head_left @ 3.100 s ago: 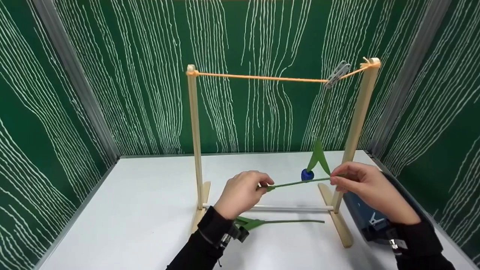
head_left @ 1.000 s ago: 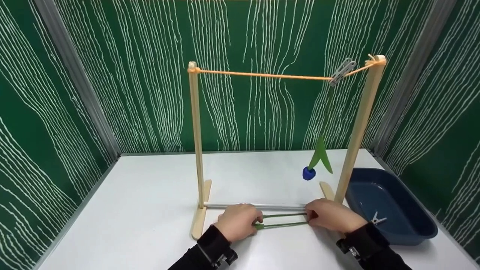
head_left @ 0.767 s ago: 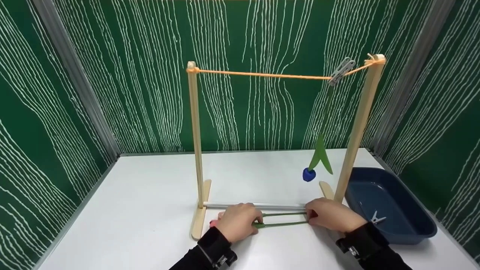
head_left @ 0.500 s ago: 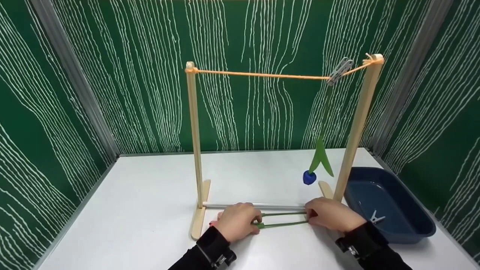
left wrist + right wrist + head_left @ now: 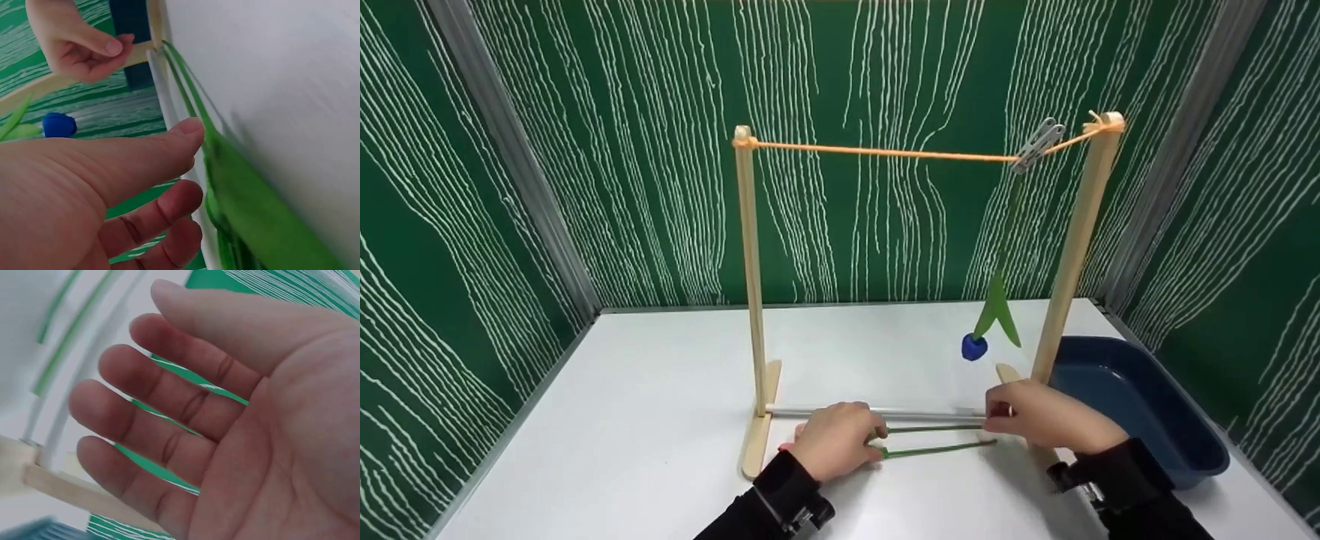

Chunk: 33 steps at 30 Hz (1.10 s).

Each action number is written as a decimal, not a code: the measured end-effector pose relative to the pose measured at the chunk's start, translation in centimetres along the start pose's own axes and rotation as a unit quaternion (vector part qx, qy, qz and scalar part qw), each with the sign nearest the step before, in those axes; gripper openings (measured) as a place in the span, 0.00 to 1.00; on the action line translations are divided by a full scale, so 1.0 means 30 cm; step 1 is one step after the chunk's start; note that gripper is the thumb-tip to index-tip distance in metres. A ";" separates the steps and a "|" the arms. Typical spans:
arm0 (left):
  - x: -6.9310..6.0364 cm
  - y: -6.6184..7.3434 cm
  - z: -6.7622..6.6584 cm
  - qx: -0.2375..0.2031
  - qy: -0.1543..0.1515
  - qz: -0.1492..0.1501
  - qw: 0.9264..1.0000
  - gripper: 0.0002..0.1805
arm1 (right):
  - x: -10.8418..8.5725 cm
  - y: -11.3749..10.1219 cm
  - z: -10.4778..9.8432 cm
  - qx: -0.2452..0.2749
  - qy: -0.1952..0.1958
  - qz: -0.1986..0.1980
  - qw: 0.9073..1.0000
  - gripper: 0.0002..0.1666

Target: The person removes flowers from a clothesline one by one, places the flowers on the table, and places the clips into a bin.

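Looking light and bendy, those flowers (image 5: 253,197) want pinching by their stems (image 5: 939,450); right hand (image 5: 1046,412) slack, empty; left hand (image 5: 836,441), hold unclear.

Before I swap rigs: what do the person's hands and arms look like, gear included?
Left hand and right hand: ungloved, no rings visible. Black long sleeves to the wrists. Each wrist carries a small black device with shiny metallic bits. Markings: can't make any out.

Around me I see dark green flat walls (image 5: 825,75) with thin, wavy white lines, standing behind and on both sides of the smooth white tabletop (image 5: 637,390). Straight grey metal posts (image 5: 516,150) mark the two back corners.
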State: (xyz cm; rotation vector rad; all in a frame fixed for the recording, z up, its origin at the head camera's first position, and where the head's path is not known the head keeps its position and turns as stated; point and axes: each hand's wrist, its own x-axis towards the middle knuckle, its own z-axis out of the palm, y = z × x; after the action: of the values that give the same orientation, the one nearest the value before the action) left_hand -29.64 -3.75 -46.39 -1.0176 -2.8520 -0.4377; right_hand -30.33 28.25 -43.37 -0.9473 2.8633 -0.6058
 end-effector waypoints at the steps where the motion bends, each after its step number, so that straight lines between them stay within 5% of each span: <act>1: 0.002 0.003 -0.006 -0.006 0.000 0.000 1.000 0.12 | -0.006 -0.001 -0.013 0.001 0.001 0.001 1.000 0.06; 11: 0.056 0.057 -0.053 -0.032 0.048 0.007 0.998 0.17 | -0.075 -0.032 -0.141 0.025 -0.004 0.081 0.996 0.08; 19: 0.144 0.129 -0.081 -0.100 0.107 0.017 0.989 0.20 | -0.112 -0.039 -0.195 0.012 0.031 0.090 0.995 0.10; 25: 0.210 0.175 -0.100 -0.147 0.150 0.029 0.977 0.16 | -0.122 -0.035 -0.202 0.009 0.031 0.104 0.994 0.13; 33: 0.293 0.229 -0.131 -0.232 0.212 0.047 0.948 0.16 | -0.122 -0.043 -0.214 -0.030 0.067 0.117 0.990 0.10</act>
State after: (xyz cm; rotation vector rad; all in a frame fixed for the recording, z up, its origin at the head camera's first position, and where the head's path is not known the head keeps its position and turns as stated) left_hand -32.20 5.52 -39.49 -0.9618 -2.3521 -1.1955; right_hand -27.82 31.67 -37.18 -0.5842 3.0649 -0.5826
